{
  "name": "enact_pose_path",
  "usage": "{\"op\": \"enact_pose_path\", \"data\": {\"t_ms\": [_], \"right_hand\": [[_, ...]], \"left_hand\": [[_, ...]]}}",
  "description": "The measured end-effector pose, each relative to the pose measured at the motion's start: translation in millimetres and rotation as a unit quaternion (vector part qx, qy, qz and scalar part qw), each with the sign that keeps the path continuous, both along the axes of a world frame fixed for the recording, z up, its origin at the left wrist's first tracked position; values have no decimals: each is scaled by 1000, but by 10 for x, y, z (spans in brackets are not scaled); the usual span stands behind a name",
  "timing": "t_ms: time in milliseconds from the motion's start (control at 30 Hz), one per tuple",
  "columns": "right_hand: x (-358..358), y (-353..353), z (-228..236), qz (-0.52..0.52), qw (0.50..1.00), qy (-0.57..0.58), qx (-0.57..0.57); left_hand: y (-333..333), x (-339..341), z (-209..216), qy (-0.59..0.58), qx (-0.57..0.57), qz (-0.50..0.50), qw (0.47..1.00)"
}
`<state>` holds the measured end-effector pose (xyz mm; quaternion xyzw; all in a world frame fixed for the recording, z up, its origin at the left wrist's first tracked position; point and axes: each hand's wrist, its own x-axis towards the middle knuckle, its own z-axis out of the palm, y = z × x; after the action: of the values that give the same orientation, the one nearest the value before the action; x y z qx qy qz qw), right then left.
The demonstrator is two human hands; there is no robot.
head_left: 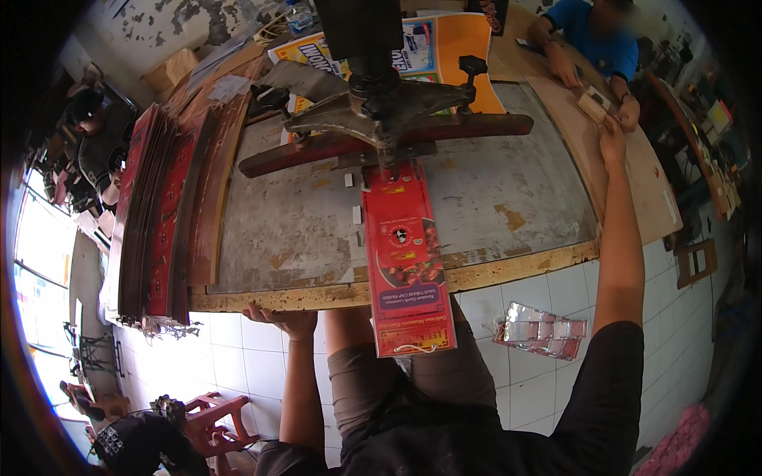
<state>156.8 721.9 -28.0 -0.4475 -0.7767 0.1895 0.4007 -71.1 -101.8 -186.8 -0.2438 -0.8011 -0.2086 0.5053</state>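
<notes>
My right hand [613, 141] reaches far right across the table, its fingertips closed at the near corner of a small tan box-like object [594, 105]. A co-worker's hands are beside the same object. My left hand [284, 319] is at the front edge of the table, fingers apart and palm turned up against the underside; it holds nothing I can see. Before me a long red printed card hanger [399, 230] with a white cord loop lies under the metal press [385, 119], its near end jutting past the table edge over my lap.
Upright stacks of red cards [171, 214] stand on the left of the grey tabletop [286, 230]. Printed sheets [456, 55] lie behind the press. Clear-wrapped pieces [541, 330] are on the tiled floor. A red stool [218, 420] and other people are at left; a blue-shirted co-worker [567, 16] sits far right.
</notes>
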Motion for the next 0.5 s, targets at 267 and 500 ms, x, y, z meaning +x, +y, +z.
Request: {"op": "enact_pose_path", "data": {"t_ms": [267, 500], "right_hand": [[53, 189, -75, -8, 1000, -21, 22], [21, 70, -29, -18, 999, -34, -12]], "left_hand": [[19, 22, -16, -11, 1, 4, 1000], [23, 53, 7, -28, 7, 0, 1000]]}}
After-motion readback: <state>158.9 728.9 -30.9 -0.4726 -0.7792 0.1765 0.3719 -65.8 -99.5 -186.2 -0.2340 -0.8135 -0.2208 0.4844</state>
